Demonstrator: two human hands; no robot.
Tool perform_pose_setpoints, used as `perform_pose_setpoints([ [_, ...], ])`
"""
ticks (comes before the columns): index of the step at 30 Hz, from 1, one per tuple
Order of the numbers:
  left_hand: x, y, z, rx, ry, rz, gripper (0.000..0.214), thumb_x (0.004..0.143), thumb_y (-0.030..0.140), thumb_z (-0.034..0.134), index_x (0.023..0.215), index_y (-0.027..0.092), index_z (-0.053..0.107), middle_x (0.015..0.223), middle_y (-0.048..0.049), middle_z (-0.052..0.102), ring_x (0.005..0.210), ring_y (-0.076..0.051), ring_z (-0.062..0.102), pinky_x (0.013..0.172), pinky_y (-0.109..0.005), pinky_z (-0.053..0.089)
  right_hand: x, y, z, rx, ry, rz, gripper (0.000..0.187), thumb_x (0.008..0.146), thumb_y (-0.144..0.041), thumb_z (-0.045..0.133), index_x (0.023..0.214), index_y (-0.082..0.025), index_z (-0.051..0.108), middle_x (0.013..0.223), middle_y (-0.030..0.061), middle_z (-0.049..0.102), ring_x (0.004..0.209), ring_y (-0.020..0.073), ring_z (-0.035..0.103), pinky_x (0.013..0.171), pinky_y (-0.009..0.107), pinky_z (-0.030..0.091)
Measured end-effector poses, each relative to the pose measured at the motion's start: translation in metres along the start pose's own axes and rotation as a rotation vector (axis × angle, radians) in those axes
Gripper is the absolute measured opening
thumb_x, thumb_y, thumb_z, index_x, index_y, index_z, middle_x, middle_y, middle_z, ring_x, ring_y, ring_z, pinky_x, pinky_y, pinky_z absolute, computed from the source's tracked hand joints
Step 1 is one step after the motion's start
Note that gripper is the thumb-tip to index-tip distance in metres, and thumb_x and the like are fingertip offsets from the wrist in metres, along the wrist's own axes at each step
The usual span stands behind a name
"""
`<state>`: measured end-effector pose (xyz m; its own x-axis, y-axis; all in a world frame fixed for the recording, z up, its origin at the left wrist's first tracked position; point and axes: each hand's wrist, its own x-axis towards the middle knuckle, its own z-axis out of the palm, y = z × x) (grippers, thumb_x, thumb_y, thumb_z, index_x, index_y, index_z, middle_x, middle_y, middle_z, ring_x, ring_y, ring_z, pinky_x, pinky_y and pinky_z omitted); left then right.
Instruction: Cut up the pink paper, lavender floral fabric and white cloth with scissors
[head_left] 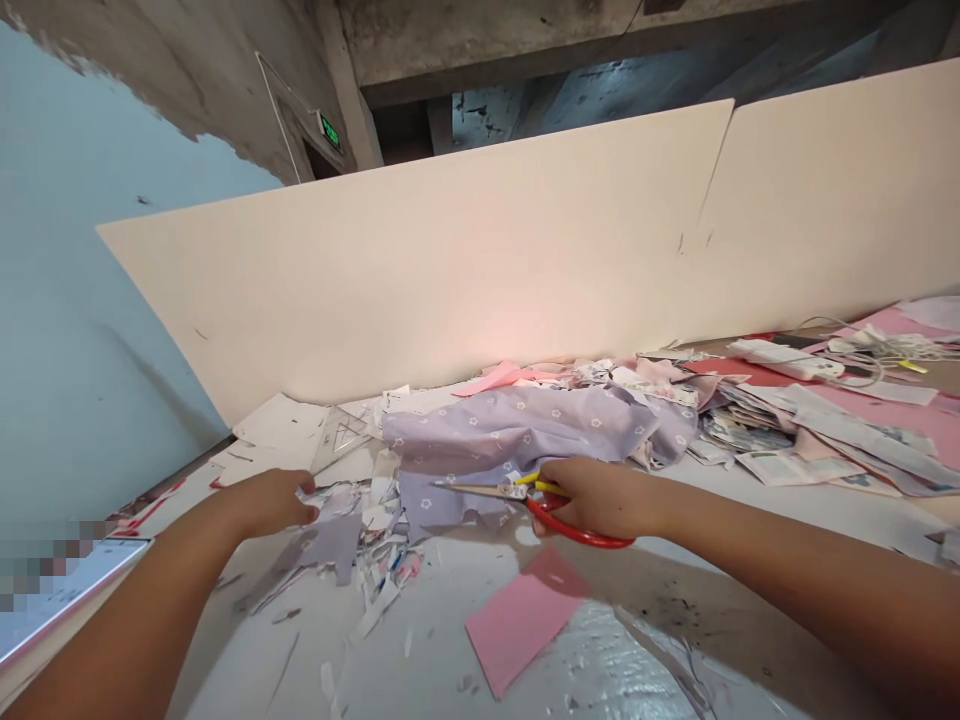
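My right hand is closed around the red and yellow handles of a pair of scissors. The blades point left, and they lie over lavender fabric printed with small white flowers. At the left, my left hand has thumb and forefinger apart with nothing seen between them. Just beyond its fingertips are paper scraps and a small lavender fabric piece. A pink rectangular piece rests on the white table in front of the scissors.
A tall cream partition stands along the table's back. Clear set squares lie behind my left hand. To the right are stacked paper strips, a white power strip and tangled cables. A lit screen is at the left edge.
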<state>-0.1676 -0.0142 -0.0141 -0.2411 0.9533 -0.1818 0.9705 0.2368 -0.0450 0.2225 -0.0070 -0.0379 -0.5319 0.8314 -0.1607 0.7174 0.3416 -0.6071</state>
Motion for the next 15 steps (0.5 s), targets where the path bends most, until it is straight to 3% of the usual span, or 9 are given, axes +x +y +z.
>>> perform_pose_setpoints([
  [3,-0.02,0.037,-0.004,-0.002,0.182,0.101,0.041,0.066,0.046,0.045,0.098,0.023,0.056,0.101,-0.0095,0.056,0.078,-0.023,0.056,0.06,-0.03,0.038,0.0,0.003,-0.009,0.193,0.053,-0.106,0.023,0.074,-0.041,0.051,0.074,-0.018,0.049,0.075,0.0019,0.058,0.063,0.0133,0.052,0.051,0.022,0.034],
  [6,-0.041,0.083,0.006,-0.05,0.223,0.41,0.027,0.075,0.04,0.039,0.086,0.023,0.057,0.09,-0.0049,0.057,0.076,-0.018,0.055,0.062,-0.028,0.039,-0.001,0.001,-0.012,0.417,0.098,-0.204,0.019,0.073,-0.036,0.053,0.075,-0.017,0.048,0.072,0.0005,0.053,0.065,0.0129,0.05,0.058,0.023,0.037],
  [8,-0.048,0.103,0.022,-0.089,0.244,0.598,0.025,0.078,0.034,0.036,0.086,0.023,0.058,0.094,-0.0044,0.055,0.075,-0.016,0.053,0.064,-0.027,0.041,0.0,-0.003,-0.01,0.596,0.075,-0.242,0.02,0.07,-0.032,0.057,0.08,-0.018,0.046,0.073,0.0,0.052,0.067,0.0131,0.05,0.062,0.025,0.038],
  [11,-0.046,0.112,0.05,-0.139,0.34,0.767,0.024,0.079,0.026,0.037,0.09,0.022,0.059,0.102,-0.0063,0.054,0.089,-0.017,0.051,0.076,-0.029,0.042,0.001,-0.009,-0.002,0.792,0.005,-0.194,0.029,0.065,-0.027,0.062,0.085,-0.018,0.043,0.069,-0.0009,0.051,0.067,0.013,0.05,0.063,0.026,0.038],
  [15,-0.037,0.103,0.073,-0.247,0.366,0.716,0.027,0.081,0.024,0.037,0.097,0.023,0.058,0.108,-0.0048,0.054,0.096,-0.017,0.05,0.082,-0.029,0.042,-0.002,-0.015,0.007,0.856,-0.014,-0.107,0.034,0.064,-0.037,0.065,0.082,-0.018,0.043,0.062,-0.0047,0.039,0.052,0.0066,0.036,0.05,0.021,0.03],
])
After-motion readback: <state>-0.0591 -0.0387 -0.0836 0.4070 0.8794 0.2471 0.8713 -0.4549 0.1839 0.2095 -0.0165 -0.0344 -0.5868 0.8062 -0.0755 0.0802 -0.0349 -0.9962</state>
